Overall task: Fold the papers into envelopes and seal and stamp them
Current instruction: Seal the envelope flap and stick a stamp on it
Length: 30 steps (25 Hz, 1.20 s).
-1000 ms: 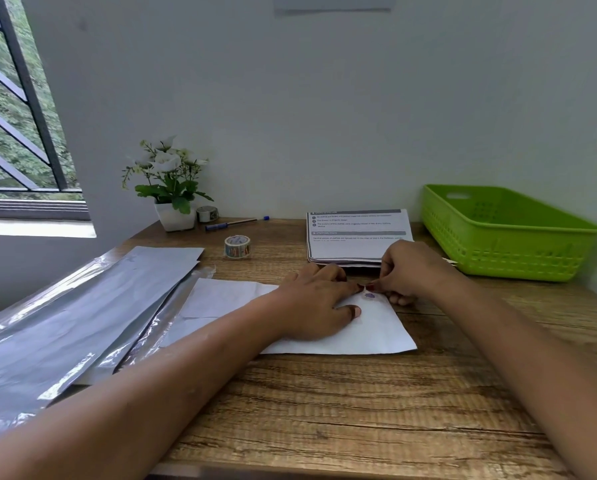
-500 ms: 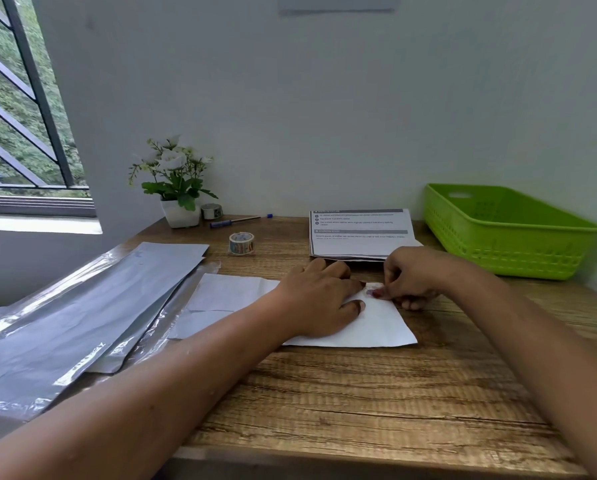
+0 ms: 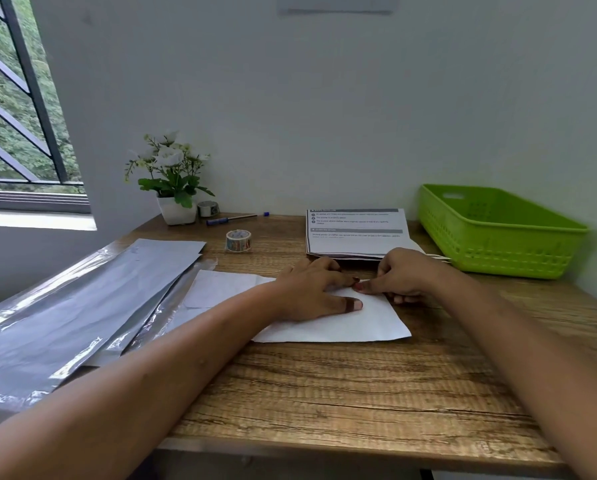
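Observation:
A folded white paper (image 3: 342, 323) lies flat on the wooden desk (image 3: 325, 386). My left hand (image 3: 311, 292) rests palm down on its middle, fingers spread and pressing it flat. My right hand (image 3: 399, 277) sits at the paper's far right corner with its fingers curled. Its thumb and forefinger tips press down on the paper right beside my left forefinger. The small round sticker seen earlier is hidden under those fingertips. A roll of patterned tape (image 3: 238, 240) stands behind the paper to the left.
Grey plastic mailer bags (image 3: 82, 306) are stacked at the left, overlapping the paper's left end. A printed instruction sheet (image 3: 356, 233) lies behind my hands. A green basket (image 3: 498, 233) is at the right. A potted plant (image 3: 172, 181), a second tape roll (image 3: 207, 208) and a pen (image 3: 231, 219) line the back wall.
The small sticker on the paper was visible below my right fingertips; they now cover it. My left hand has stayed flat on the paper.

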### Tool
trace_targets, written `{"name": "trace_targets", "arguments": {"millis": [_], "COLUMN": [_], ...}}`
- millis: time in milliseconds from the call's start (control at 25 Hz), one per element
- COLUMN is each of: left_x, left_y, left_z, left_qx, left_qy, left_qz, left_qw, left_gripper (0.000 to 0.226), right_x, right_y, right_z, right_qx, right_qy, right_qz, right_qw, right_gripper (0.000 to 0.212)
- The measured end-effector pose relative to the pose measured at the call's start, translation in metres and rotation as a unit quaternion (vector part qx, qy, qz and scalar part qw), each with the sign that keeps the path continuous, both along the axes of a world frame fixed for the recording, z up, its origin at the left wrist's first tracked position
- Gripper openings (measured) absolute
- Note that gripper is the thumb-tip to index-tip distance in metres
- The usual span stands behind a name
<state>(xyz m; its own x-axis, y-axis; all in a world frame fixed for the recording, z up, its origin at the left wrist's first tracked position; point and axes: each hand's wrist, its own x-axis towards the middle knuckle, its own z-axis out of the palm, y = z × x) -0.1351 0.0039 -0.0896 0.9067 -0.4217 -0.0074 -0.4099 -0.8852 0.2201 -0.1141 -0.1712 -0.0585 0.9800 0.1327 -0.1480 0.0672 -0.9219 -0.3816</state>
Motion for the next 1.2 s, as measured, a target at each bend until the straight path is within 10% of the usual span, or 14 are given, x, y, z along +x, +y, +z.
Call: {"name": "trace_targets", "arguments": {"millis": [560,960,1200], "left_x": [-0.007,0.0,-0.01], "left_y": [0.001,0.005,0.002], "left_z": [-0.002,-0.005,0.004], "left_qx": [0.001,-0.022,-0.004], "left_qy": [-0.047,-0.031,-0.022], "left_qz": [0.0,-0.048,-0.028], "left_qw": [0.999,0.998,0.999], "left_gripper": [0.048,0.03,0.029], "right_x": [0.001,0.011,0.007], "right_y": [-0.023,-0.01,-0.015], "right_z": [0.011,-0.006,0.004], "right_qx": [0.126,0.093,0.102], "right_qy": [0.155,0.027,0.104], "right_qz": [0.052,-0.036,0.0], "right_qw": [0.979,0.995,0.989], "right_gripper": [0.02,0.031,0.028]}}
